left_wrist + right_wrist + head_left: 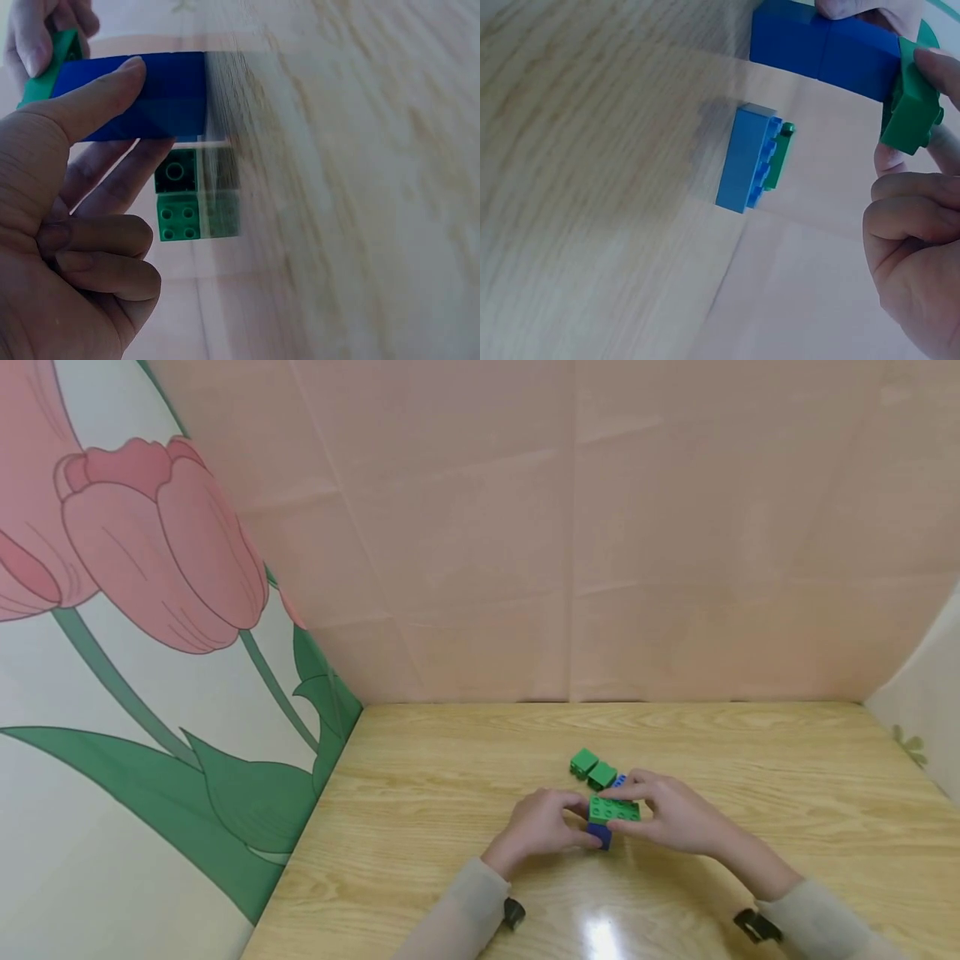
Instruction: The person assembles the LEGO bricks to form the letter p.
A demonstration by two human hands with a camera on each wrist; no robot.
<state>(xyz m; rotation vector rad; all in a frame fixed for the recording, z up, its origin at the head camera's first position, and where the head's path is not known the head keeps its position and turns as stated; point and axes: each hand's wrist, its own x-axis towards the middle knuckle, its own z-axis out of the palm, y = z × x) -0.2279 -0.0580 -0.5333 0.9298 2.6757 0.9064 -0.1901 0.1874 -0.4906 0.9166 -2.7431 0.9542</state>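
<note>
Two blue bricks [817, 45], stacked one on the other, stand on the table. My left hand [536, 827] grips this stack from the left, thumb [112, 90] on the near face and fingers behind. Across the top lies a long green brick [613, 811], studs up and reaching out to the right beyond the blue ones. Thumb and fingertips of my right hand [678, 814] pinch that green brick along its sides. In the right wrist view the underside of its overhanging part is mostly turned away.
Just behind the stack sit two small green bricks [583, 763], one showing its hollow underside in the left wrist view. A lighter blue long brick [739, 161] rests on the wooden table [420, 777] beside them. A pink cloth wall [570, 568] borders the table's back.
</note>
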